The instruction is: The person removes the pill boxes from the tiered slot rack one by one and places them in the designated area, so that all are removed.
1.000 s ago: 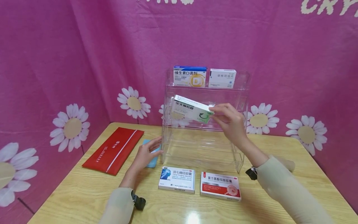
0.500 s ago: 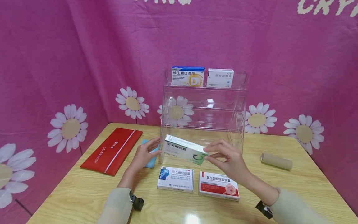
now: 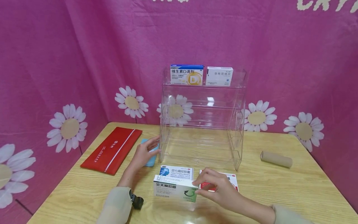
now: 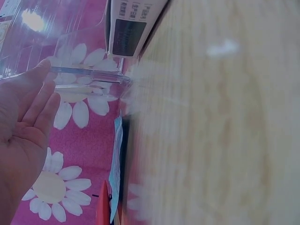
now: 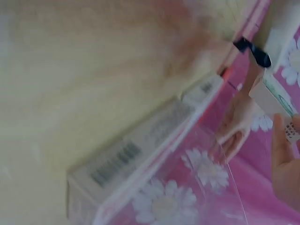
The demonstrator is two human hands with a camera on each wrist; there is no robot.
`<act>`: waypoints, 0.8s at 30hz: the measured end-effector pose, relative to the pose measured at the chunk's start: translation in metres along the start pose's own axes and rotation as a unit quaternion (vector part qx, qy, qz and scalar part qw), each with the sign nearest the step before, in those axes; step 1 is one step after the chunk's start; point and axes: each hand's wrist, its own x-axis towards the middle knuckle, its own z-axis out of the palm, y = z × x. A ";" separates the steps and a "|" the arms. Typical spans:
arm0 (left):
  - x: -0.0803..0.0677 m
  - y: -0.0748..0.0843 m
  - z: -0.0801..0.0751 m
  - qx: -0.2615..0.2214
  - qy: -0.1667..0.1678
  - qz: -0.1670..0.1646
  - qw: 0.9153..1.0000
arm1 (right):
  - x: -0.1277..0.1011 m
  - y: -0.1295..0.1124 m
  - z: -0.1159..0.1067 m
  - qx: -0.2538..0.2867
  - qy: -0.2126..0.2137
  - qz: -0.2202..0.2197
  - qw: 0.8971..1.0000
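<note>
My right hand (image 3: 216,189) pinches the right end of a white and green medicine box (image 3: 170,190) between thumb and fingers. The box is held a little above the wooden table, in front of a blue and white medicine box (image 3: 177,172) that it partly covers. A red and white medicine box (image 3: 233,181) lies mostly behind my right hand. My left hand (image 3: 142,153), fingers loosely extended, touches the left side of a clear acrylic display rack (image 3: 201,127). The left wrist view shows those fingertips at the rack's edge (image 4: 89,71).
A vitamin D box (image 3: 186,75) and a white medicine box (image 3: 219,76) stand on the rack's top tier. Left of the rack lie a red pouch (image 3: 114,149) and a light blue item (image 3: 151,160). A cardboard tube (image 3: 276,159) lies on the right. A pink curtain hangs behind.
My right hand has brought the white and green box down and toward me, from in front of the rack's middle tiers to low over the front boxes. The left hand stays at the rack.
</note>
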 end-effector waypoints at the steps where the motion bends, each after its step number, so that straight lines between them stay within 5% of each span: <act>1: 0.000 0.000 0.000 0.001 0.000 0.001 1.000 | -0.002 0.001 0.003 0.000 -0.007 0.000 1.000; 11: -0.001 0.003 0.002 -0.008 0.005 0.015 1.000 | -0.013 -0.002 0.017 0.037 -0.077 0.098 0.991; 20: -0.012 0.038 -0.002 -0.008 -0.010 0.004 1.000 | -0.013 -0.002 0.021 0.038 -0.093 0.203 0.974; 24: -0.007 0.020 0.000 -0.010 -0.004 0.005 1.000 | -0.010 0.002 0.023 0.027 -0.098 0.245 0.964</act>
